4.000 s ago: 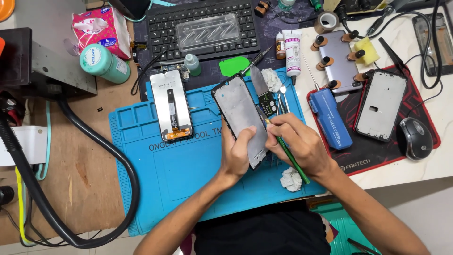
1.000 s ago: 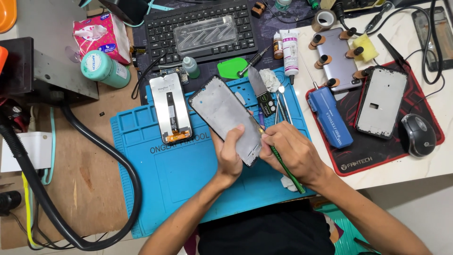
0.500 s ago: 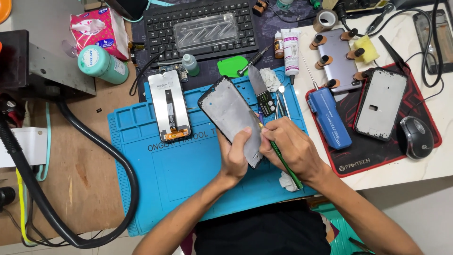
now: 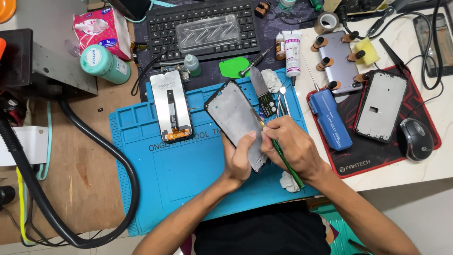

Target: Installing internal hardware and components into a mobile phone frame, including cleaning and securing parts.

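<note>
My left hand grips the lower end of a grey phone frame with a black rim, held tilted above the blue work mat. In my right hand is a thin green-handled tool, its tip touching the frame's right edge about halfway up. A detached phone screen with an orange flex at its bottom lies on the mat to the left of the frame.
A black keyboard with a clear tray lies at the back. A red mouse pad on the right carries a blue case, another phone frame and a mouse. A thick black hose curves at left. Tweezers, glue tube and bottles sit behind the mat.
The phone frame has shifted slightly in my left hand and the tool tip has moved along its right edge. The rest of the bench is unchanged.
</note>
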